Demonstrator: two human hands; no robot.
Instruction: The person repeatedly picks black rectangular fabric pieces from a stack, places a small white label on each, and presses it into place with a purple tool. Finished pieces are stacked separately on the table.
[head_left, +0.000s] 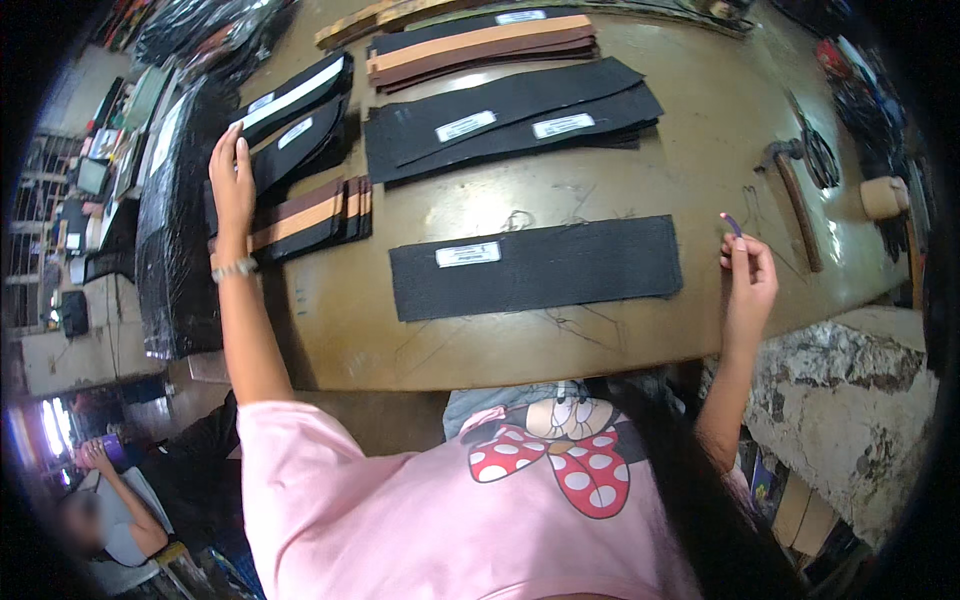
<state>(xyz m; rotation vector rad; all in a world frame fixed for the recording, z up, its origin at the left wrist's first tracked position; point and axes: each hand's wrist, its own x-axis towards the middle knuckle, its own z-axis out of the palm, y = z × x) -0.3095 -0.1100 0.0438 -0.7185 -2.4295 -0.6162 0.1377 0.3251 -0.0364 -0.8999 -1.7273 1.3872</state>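
My left hand (233, 176) reaches over the left stacks, against the black folded fabric pieces (304, 154); whether its fingers grip any of them is hidden. Below that hand lies a stack of brown, tan and black strips (300, 221). In my right hand (750, 266), thumb and fingers pinch a small purple tool (731, 223), possibly a thread snipper or seam ripper. Between my hands, a black rectangular fabric panel (570, 262) with a white label (468, 254) lies flat near the table edge. Beyond it, black fabric panels (525, 112) with labels overlap.
At the back of the table (465, 360) lie layered tan and brown strips (487, 49). A hammer (795, 202) and black-handled scissors (817, 154) lie at right. A black plastic-wrapped bundle (176, 247) stands left. Loose threads surround the near panel. Another person (127, 517) is at lower left.
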